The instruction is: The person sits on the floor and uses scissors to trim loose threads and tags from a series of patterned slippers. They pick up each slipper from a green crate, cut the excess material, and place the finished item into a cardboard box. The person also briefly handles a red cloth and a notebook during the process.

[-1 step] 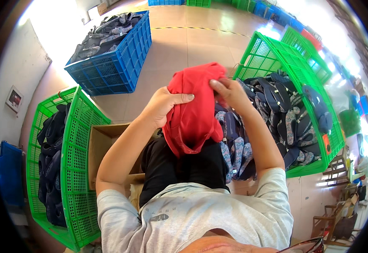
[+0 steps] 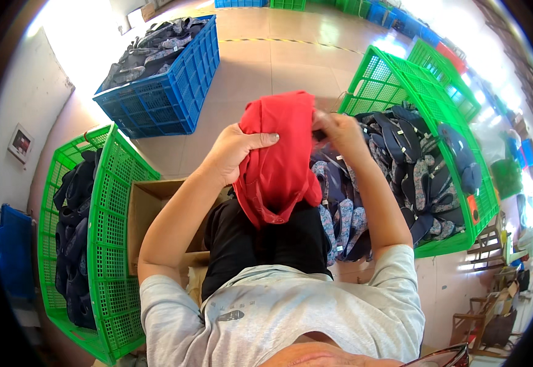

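1. Red garment (image 2: 277, 156): held up in front of the person's chest, above the lap. Its long axis runs top to bottom in the view; the lower end hangs free and bunched over dark clothing at the lap.
2. Left hand (image 2: 235, 153): grip closed on the garment's left edge near the top, thumb lying across the red cloth, fingers behind it.
3. Right hand (image 2: 338, 131): grip closed on the upper right corner of the garment, fingers pinched on the fabric. Both hands sit at about the same height, one on each side of the top; neither is clearly nearer. The cloth lies between them and hangs downward from both.
4. Right-side green crate (image 2: 401, 79): just beyond the right hand, filled with dark blue and patterned footwear pieces (image 2: 401, 165).
5. Cardboard box (image 2: 147, 214): open, below the left forearm, touching the left-side green crate (image 2: 110, 202), which holds dark items.
6. Blue crate (image 2: 169, 92): well apart, on the floor (image 2: 266, 55) ahead and to the left, also loaded with dark items.
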A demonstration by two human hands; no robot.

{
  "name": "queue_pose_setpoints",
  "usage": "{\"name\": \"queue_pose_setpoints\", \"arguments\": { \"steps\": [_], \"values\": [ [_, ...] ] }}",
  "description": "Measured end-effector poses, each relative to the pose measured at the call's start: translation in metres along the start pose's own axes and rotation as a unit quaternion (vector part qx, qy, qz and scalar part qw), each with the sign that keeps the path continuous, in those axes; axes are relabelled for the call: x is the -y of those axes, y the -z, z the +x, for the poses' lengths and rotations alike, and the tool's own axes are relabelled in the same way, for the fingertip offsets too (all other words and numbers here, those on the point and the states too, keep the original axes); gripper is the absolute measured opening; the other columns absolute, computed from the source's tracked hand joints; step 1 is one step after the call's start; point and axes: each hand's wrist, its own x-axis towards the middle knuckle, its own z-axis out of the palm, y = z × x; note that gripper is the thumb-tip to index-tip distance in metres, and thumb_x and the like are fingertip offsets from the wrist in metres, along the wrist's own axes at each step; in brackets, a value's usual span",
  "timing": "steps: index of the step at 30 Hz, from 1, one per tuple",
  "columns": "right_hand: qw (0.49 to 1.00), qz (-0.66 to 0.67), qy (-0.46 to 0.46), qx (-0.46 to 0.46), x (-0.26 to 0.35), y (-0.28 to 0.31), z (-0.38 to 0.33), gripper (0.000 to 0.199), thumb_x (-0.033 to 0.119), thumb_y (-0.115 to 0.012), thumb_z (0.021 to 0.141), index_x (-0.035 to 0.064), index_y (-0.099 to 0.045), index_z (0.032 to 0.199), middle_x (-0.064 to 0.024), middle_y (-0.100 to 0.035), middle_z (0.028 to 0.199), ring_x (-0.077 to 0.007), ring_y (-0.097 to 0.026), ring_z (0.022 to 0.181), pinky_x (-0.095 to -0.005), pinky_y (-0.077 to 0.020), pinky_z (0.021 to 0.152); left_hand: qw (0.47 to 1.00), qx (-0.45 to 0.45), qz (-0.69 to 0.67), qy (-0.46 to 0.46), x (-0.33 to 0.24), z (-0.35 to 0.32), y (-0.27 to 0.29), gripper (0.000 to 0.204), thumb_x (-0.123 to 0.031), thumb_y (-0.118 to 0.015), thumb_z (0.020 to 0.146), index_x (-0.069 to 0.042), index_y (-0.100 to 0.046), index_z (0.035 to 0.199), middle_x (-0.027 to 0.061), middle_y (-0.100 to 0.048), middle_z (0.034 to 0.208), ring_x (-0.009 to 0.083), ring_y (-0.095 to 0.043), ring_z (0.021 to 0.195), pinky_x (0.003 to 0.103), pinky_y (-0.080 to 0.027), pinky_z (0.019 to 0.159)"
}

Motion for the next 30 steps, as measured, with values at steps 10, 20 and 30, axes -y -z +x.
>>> {"name": "queue_pose_setpoints", "arguments": {
  "steps": [10, 20, 30],
  "values": [
    [0.938, 0.130, 0.290, 0.138, -0.026, -0.008, 0.006, 0.114, 0.076, -0.062, 0.077, -0.0040, -0.028, 0.151, -0.0137, -0.039, 0.150, -0.0226, -0.037, 0.139, -0.0364, -0.0286, 0.115, 0.997, 0.062, 0.026, -0.024, -0.029, -0.012, -0.025, 0.030, -0.003, -0.073, 0.085, 0.006, -0.064, 0.113, 0.0154, -0.070, 0.108, 0.0239, -0.070, 0.096, 0.036, -0.058, 0.086],
    [0.920, 0.330, 0.067, 0.200, -0.051, -0.069, -0.015, 0.085, 0.034, -0.081, 0.080, -0.0024, -0.038, 0.144, -0.0120, -0.053, 0.138, -0.0212, -0.052, 0.126, -0.0363, -0.0426, 0.105, 0.989, -0.064, -0.130, -0.028, -0.020, 0.025, -0.018, 0.026, -0.014, -0.067, 0.093, 0.004, -0.064, 0.111, 0.0145, -0.070, 0.110, 0.0233, -0.069, 0.099, 0.036, -0.056, 0.091],
    [0.912, 0.401, -0.030, -0.079, -0.042, -0.069, -0.003, 0.031, 0.004, -0.073, 0.084, 0.0017, -0.065, 0.114, -0.0105, -0.070, 0.107, -0.0213, -0.069, 0.094, -0.0345, -0.0559, 0.083, 0.964, -0.176, 0.062, -0.189, 0.017, 0.017, 0.022, 0.023, -0.022, -0.060, 0.097, -0.005, -0.063, 0.113, 0.0088, -0.068, 0.102, 0.0189, -0.066, 0.099, 0.033, -0.056, 0.085]
  ]
}}
